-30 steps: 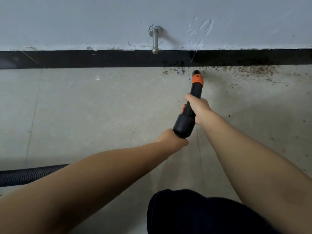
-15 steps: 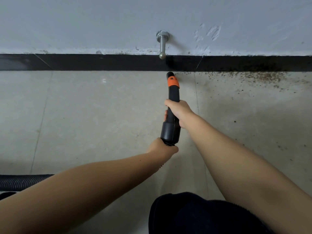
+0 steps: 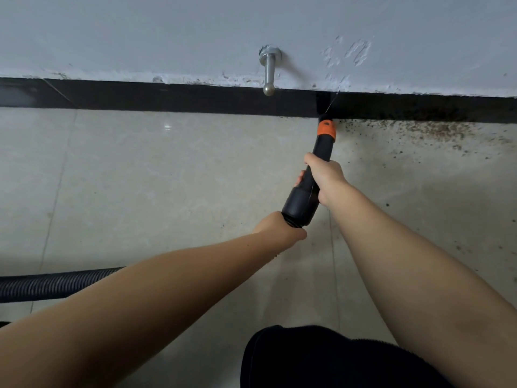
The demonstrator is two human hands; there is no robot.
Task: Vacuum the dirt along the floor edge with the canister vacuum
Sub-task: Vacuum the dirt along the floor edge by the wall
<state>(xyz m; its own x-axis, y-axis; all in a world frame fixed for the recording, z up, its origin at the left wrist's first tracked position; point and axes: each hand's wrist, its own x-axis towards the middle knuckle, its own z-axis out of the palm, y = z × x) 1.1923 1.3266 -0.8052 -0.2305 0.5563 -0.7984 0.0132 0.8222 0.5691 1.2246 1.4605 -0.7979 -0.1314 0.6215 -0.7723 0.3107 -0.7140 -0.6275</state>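
The black nozzle (image 3: 310, 180) had swung back to the right since a moment before, away from the spot under the metal door stop (image 3: 269, 71) and over to where the dirt (image 3: 436, 130) began. Its orange tip (image 3: 326, 129) was pushed right up against the dark strip (image 3: 167, 98) at the bottom of the wall. The right hand (image 3: 326, 176) was wrapped tight around the thin part of the nozzle, fingers curled all the way round it. The left hand (image 3: 282, 229) held the back end where the ribbed hose (image 3: 56, 284) joined on; it looked closed round it, but I could not see its fingers well. The hose ran off along the floor (image 3: 167, 191) to the left. The floor to the left of the tip looked clean, while brown crumbs lay thick along the edge to the right, with some loose specks further out. To do this bit well, I thought the person should keep the tip low and touching the corner, and slide it slowly to the right so nothing got skipped. Going too fast could leave crumbs behind. The loose specks would need another pass after.
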